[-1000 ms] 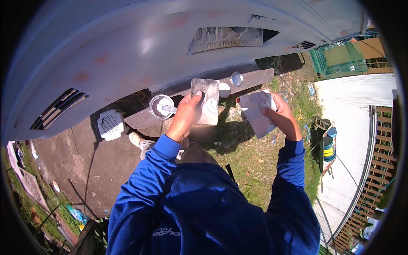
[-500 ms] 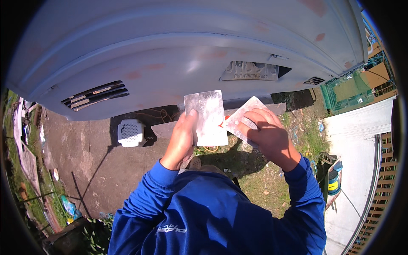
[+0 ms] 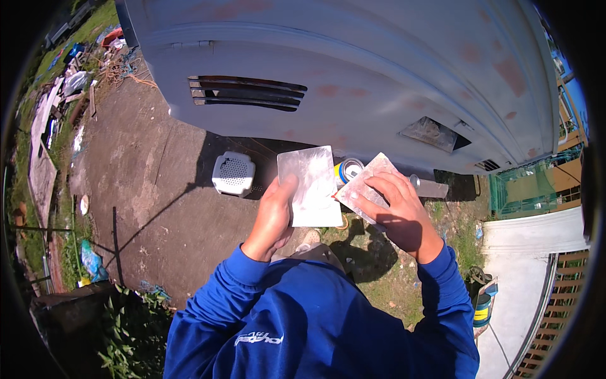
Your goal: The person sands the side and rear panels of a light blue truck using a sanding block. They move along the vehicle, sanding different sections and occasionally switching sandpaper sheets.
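In my left hand [image 3: 271,215] is a flat, pale rectangular plate [image 3: 315,189] that glares in the sun; my thumb presses on its left edge. My right hand [image 3: 407,218] grips a smaller, tilted flat plate [image 3: 371,172], smeared greyish pink, with the fingers spread over its face. One corner of the smaller plate meets the right edge of the pale one. A small orange-red dab [image 3: 334,196] shows at that meeting point. Behind the plates stands a yellow and blue can [image 3: 344,171], partly covered by them.
A large grey vehicle body [image 3: 353,69] with pinkish patches and a slotted vent [image 3: 249,93] fills the far side. A white perforated stool [image 3: 233,172] stands on the concrete [image 3: 145,208]. Plants [image 3: 129,335] are at lower left, a pale wall [image 3: 524,278] at right.
My view has turned leftward, so the vehicle and stool appear farther right. The yellow and blue can has come into sight. Both hands keep their plates, corner to edge.
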Available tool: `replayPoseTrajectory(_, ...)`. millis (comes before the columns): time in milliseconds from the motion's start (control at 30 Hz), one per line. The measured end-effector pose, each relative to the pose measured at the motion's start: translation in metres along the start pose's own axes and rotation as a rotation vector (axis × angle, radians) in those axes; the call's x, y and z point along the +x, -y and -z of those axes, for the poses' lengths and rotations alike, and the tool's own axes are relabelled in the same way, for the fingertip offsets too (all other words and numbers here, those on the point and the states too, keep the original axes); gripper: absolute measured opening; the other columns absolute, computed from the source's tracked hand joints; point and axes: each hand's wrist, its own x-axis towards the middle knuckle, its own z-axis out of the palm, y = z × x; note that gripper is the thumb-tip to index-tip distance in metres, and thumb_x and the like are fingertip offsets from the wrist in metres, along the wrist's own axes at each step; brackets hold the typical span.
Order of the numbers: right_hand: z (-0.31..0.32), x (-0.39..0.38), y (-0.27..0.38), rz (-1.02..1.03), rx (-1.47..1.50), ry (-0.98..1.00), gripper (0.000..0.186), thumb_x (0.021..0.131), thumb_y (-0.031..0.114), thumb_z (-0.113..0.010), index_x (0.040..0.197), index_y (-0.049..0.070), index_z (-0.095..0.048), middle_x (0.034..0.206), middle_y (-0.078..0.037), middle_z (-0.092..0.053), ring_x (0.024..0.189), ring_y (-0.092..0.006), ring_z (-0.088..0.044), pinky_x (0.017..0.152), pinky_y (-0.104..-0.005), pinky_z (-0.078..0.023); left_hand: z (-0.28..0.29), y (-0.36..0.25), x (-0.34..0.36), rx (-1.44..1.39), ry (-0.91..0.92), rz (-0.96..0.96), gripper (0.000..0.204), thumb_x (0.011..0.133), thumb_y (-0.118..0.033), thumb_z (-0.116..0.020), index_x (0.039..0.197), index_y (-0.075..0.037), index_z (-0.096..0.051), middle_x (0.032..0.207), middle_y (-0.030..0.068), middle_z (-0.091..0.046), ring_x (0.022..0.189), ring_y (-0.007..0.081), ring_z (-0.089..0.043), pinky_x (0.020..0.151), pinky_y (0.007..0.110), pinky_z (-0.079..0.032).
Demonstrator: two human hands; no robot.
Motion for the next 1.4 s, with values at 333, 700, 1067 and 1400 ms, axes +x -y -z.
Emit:
replayPoseTrajectory(333, 0.004, 0.056, 0.126, 0.074, -0.033, 0.031, 0.045, 0.082, 0.013, -0.067, 0.123, 0.030, -0.071, 0.128, -0.006, -0.057, 0.123, -0.0312, -0.056, 0.110, -0.0552, -0.042, 0.073, -0.059, -0.092, -0.052, -0.032, -0.022, 0.039, 0.108, -0.021, -0.046, 0.140, 0.001, -0.046, 0.131, 0.0147, -0.062, 0.116, 0.0237, -0.065, 0.098, 0.039, -0.055)
replayPoseTrajectory(700, 0.000, 0.097, 0.169, 0.125, 0.007, 0.055, 0.044, 0.081, 0.009, -0.063, 0.122, 0.022, -0.068, 0.123, -0.004, -0.063, 0.120, -0.0290, -0.057, 0.108, -0.0517, -0.040, 0.098, -0.067, -0.136, 0.216, -0.105, -0.174, 0.035, 0.108, -0.017, -0.045, 0.136, 0.002, -0.051, 0.124, 0.0123, -0.065, 0.109, 0.0169, -0.063, 0.097, 0.031, -0.050)
replayPoseTrajectory(1067, -0.071, 0.055, 0.214, 0.166, 0.316, 0.133, 0.045, 0.078, 0.008, -0.064, 0.120, 0.022, -0.071, 0.123, -0.004, -0.064, 0.124, -0.0263, -0.058, 0.112, -0.0530, -0.039, 0.101, -0.068, -0.150, 0.852, -0.339, -0.559, 0.027, 0.108, -0.015, -0.046, 0.125, 0.002, -0.058, 0.090, 0.0114, -0.070, 0.077, 0.0150, -0.061, 0.069, 0.033, -0.050)
replayPoseTrajectory(1400, -0.060, 0.064, 0.246, 0.112, 0.533, -0.162, 0.060, 0.080, 0.006, -0.072, 0.136, 0.024, -0.061, 0.139, -0.018, -0.049, 0.132, -0.0396, -0.050, 0.113, -0.0517, -0.041, 0.107, -0.083, -0.156, 0.041, -0.309, -0.378, 0.032, 0.105, -0.017, -0.051, 0.131, 0.003, -0.052, 0.122, 0.0132, -0.066, 0.108, 0.0196, -0.066, 0.096, 0.035, -0.053)
